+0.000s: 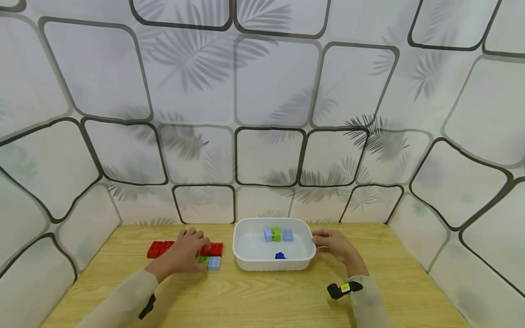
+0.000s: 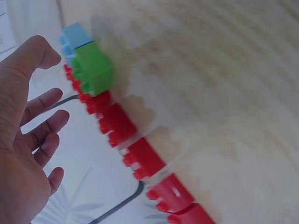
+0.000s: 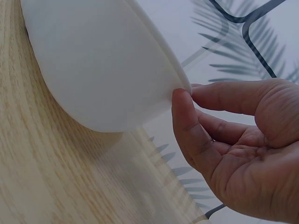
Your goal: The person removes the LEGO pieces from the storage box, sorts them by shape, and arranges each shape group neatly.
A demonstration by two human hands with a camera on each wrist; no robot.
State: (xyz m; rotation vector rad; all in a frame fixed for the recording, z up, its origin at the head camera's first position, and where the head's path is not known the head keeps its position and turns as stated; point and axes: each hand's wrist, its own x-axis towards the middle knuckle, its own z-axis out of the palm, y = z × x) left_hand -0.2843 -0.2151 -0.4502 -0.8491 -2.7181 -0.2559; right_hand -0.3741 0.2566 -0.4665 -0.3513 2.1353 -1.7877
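My left hand (image 1: 184, 255) hovers over a row of red toy bricks (image 1: 216, 249), its fingers loosely bent with nothing between them. In the left wrist view the thumb reaches close to a green brick (image 2: 97, 70), which sits beside a light blue brick (image 2: 77, 35) at the end of the red row. With thumb and finger, my right hand (image 1: 334, 244) pinches the rim of a white plastic tub (image 1: 275, 265) at its right end. Inside the tub lie light blue bricks (image 1: 288, 235), a green brick (image 1: 276, 234) and a dark blue brick (image 1: 280, 256), partly hidden by the front wall.
A light wooden table (image 1: 254, 300) carries everything. Behind it and at both sides hangs a pale cloth (image 1: 279, 82) with dark rounded outlines and leaf prints. More red bricks (image 1: 155, 249) stand to the left, partly behind my left hand.
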